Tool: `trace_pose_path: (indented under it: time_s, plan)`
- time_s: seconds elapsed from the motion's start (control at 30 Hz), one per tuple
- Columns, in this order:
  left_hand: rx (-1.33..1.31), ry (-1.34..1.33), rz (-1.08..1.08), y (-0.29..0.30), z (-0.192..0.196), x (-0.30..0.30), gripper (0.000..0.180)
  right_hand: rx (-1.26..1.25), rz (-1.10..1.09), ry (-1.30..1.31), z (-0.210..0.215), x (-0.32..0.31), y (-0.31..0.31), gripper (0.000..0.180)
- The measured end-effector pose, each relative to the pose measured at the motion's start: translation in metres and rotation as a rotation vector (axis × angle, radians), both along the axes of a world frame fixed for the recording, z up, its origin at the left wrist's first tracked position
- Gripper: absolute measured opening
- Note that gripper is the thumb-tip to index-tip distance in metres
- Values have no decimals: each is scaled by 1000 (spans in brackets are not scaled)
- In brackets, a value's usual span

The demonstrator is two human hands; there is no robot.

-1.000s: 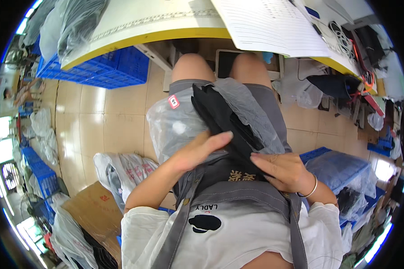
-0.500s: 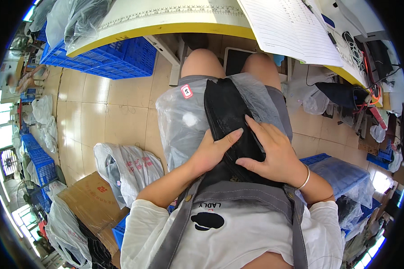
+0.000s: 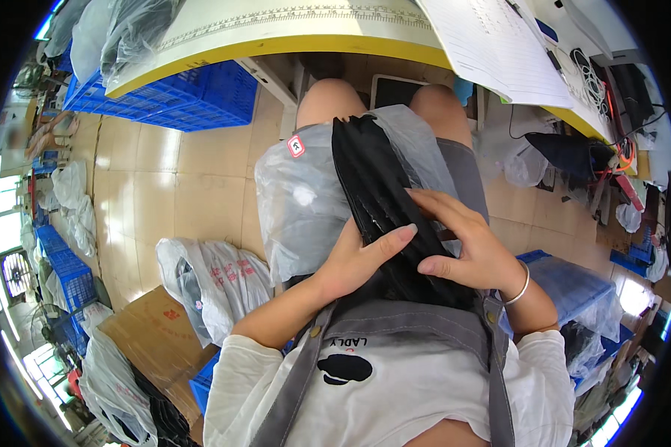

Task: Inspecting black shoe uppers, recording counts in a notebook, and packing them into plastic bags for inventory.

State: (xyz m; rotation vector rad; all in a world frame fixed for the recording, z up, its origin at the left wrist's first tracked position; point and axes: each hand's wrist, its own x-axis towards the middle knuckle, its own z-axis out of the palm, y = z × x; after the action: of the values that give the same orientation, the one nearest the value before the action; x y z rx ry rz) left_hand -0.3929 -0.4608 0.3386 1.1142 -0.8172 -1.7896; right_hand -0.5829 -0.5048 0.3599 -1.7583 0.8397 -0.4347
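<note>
— Head view, looking down at a seated person's lap: what are the hands doing?

— The left hand [image 3: 354, 257] lies on a folded black garment [image 3: 380, 197], fingers stretched out flat and pressed to the cloth, thumb underneath at the near end. The right hand [image 3: 466, 242] rests just beside it on the same garment, fingers slightly curled, fingertips touching the cloth's right edge. Neither hand is closed in a fist; both press and pinch lightly at the fabric.

— And where does the garment lie?

— Lengthwise along the lap, running from the person's apron out toward the knees. It sits on top of a clear plastic bag [image 3: 306, 201] that is spread over the thighs and hangs off to the person's left. A small red-and-white sticker [image 3: 296, 146] shows on the bag's far corner.

— Anything on the wrist?

— A thin silver bangle [image 3: 520, 287] circles the right wrist. The person wears a grey apron [image 3: 410, 328] over a white shirt.

— What surrounds them?

— Ahead, a bench [image 3: 276, 33] with a yellow edge carries a large sheet of paper [image 3: 492, 45]. Under its left end stands a blue plastic crate [image 3: 179, 100]. On the tiled floor to the left lies a white plastic sack [image 3: 209, 279], near a cardboard box [image 3: 153, 339]. To the right, another blue crate [image 3: 574, 279] sits under clear plastic.
</note>
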Motion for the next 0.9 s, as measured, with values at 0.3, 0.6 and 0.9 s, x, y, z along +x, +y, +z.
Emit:
trace_pose_path:
  time_s: [0.3,0.6,0.9]
  plan:
    - [-5,-13,-19,-6,5,-4,38,149,-24,-62,-2,-11,-3,73]
    - [74,109,-11,4,-7,1,38,-79,-2,-102,2,-19,0,42]
    - [-39,20,-15,5,-10,-4,32,-179,-76,-9,10,-7,15,55]
